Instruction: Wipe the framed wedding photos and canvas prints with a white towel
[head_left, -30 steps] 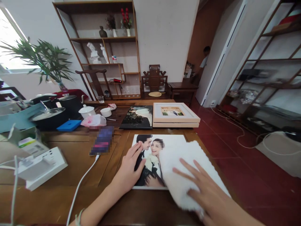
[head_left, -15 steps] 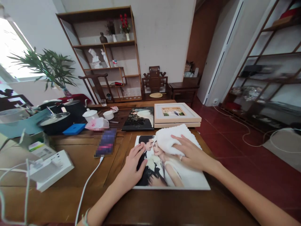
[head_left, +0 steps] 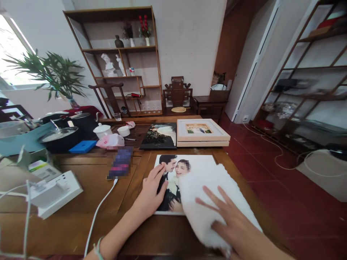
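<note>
A glossy photo panel (head_left: 167, 186) of a couple lies flat on the wooden table in front of me. On its left edge rests my left hand (head_left: 151, 191), open, fingertips touching the picture near the upper left. My right hand (head_left: 230, 216) has its fingers spread over a fluffy white cloth (head_left: 196, 186), pressing it down. The cloth covers the panel's right part and hangs past its near edge. Motion blurs my right hand slightly, and its thumb is dark at the cloth's lower part.
Behind the panel lie a dark photo panel (head_left: 159, 135) and cream picture frames (head_left: 203, 141), stacked. To the left are a phone (head_left: 120, 164) on a white cable, a power strip (head_left: 60, 195), a blue box (head_left: 82, 146), a pink-white packet (head_left: 110, 141) and a lidded pan (head_left: 59, 136).
My right hand has drawn the cloth from the panel's upper right down toward me, uncovering the top edge. My left hand stays on the panel's left side.
</note>
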Demonstrator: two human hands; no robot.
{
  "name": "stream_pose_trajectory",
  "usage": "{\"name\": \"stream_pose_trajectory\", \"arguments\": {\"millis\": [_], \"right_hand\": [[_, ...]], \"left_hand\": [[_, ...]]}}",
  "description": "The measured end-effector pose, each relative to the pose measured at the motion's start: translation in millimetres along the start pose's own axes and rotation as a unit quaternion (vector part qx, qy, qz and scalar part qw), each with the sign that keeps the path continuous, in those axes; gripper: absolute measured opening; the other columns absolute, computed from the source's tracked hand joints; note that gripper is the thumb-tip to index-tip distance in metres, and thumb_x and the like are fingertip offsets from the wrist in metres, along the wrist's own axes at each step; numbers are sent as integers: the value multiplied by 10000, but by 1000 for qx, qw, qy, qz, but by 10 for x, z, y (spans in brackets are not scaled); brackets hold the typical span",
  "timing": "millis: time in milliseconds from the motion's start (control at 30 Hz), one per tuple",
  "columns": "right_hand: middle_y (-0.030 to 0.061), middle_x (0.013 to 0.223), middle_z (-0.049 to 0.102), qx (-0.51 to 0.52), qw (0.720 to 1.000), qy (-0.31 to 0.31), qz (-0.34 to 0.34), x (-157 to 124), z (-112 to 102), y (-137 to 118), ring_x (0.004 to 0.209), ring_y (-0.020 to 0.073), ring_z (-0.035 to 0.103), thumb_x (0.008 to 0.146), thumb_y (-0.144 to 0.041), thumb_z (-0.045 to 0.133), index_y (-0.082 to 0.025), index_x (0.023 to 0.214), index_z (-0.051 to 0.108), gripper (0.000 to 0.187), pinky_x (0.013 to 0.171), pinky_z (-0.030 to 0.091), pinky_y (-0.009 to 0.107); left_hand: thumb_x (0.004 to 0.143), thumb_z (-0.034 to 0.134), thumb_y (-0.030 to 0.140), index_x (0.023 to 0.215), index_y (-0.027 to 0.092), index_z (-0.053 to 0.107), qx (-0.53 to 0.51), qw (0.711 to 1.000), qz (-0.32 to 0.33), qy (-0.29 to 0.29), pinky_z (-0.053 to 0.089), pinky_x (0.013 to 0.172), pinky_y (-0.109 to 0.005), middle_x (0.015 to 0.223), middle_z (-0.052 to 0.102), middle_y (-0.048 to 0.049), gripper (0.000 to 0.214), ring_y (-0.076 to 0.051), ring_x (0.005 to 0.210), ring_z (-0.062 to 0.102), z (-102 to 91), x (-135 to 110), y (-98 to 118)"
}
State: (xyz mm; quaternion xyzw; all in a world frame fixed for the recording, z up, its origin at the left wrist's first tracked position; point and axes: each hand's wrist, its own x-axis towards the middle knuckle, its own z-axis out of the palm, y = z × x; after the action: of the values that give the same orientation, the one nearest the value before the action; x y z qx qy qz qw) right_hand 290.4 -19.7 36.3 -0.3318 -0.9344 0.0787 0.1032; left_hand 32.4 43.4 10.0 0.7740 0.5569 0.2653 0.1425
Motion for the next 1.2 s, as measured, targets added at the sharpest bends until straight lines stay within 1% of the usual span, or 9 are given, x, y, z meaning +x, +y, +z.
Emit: {"name": "stream_pose_trajectory", "arguments": {"millis": [100, 200, 267, 367, 600, 800, 1000, 1067, 1200], "right_hand": [[-12, 1384, 413, 19, 999, -33, -36, -132, -53, -76, 1314, 316, 240, 690, -38, 455, -254, 808, 656, 318, 1056, 198, 594], [9, 1447, 299, 41, 997, -57, 10, -116, -175, 59, 1335, 312, 163, 676, -74, 498, -244, 947, 653, 355, 1059, 243, 545], [56, 1466, 258, 47, 996, -37, 65, -13, -232, 227, 1343, 311, 126, 671, -90, 494, -206, 1033, 634, 405, 1061, 240, 533], [113, 1421, 358, 38, 995, -14, 96, 250, -250, 506, 1344, 281, 172, 729, -103, 433, -154, 1118, 596, 424, 1083, 191, 503], [65, 1348, 474, 12, 995, 24, 101, 738, -172, 841, 1346, 243, 202, 805, -129, 354, -177, 1228, 515, 455, 1093, 160, 498], [142, 1388, 408, -7, 994, 17, 105, 461, -131, 480, 1355, 259, 156, 671, -56, 411, -123, 1153, 565, 511, 1098, 111, 510], [27, 1435, 336, 51, 997, -49, 23, 2, -162, -111, 1356, 298, 82, 553, -34, 426, -208, 1041, 627, 555, 1073, 108, 603], [24, 1430, 343, 55, 996, -72, 3, -46, -193, -194, 1349, 322, 95, 516, -36, 428, -203, 985, 648, 545, 1067, 85, 623], [53, 1415, 376, 55, 997, -61, -3, 35, -239, -112, 1354, 271, 127, 554, -36, 439, -201, 1117, 595, 607, 1095, 106, 549]], "left_hand": [[884, 393, 272, 1309, 175, 414, 4, 1000, 1, -3, 325, 1020, -515, 1412, 380, -130, 436, -277, 1311, 325, 3, 4, -4], [890, 385, 278, 1311, 173, 408, 7, 1000, 12, -3, 320, 1017, -528, 1413, 374, -136, 434, -278, 1313, 315, 9, 5, -18], [892, 384, 282, 1315, 176, 401, 4, 1000, 23, -7, 312, 1024, -528, 1415, 367, -136, 437, -274, 1318, 302, 12, 3, -29], [894, 387, 285, 1318, 183, 399, -4, 999, 33, -10, 294, 1042, -515, 1419, 358, -131, 436, -264, 1321, 295, 11, 5, -43], [882, 406, 270, 1315, 177, 406, -10, 999, 31, -2, 288, 1055, -497, 1405, 370, -132, 442, -254, 1317, 301, 14, 26, -60], [870, 431, 241, 1293, 204, 422, -27, 999, 30, 29, 307, 1048, -487, 1386, 404, -115, 425, -241, 1291, 349, 44, 34, -92], [876, 429, 234, 1289, 199, 430, -30, 999, 32, 28, 294, 1049, -501, 1384, 409, -119, 415, -244, 1292, 347, 54, 35, -86], [882, 419, 240, 1285, 196, 439, -30, 999, 29, 28, 293, 1046, -507, 1384, 408, -122, 406, -244, 1294, 346, 54, 35, -82], [874, 427, 239, 1273, 201, 465, -27, 999, 31, 32, 304, 1037, -512, 1377, 421, -122, 402, -252, 1290, 356, 46, 30, -73]]}}
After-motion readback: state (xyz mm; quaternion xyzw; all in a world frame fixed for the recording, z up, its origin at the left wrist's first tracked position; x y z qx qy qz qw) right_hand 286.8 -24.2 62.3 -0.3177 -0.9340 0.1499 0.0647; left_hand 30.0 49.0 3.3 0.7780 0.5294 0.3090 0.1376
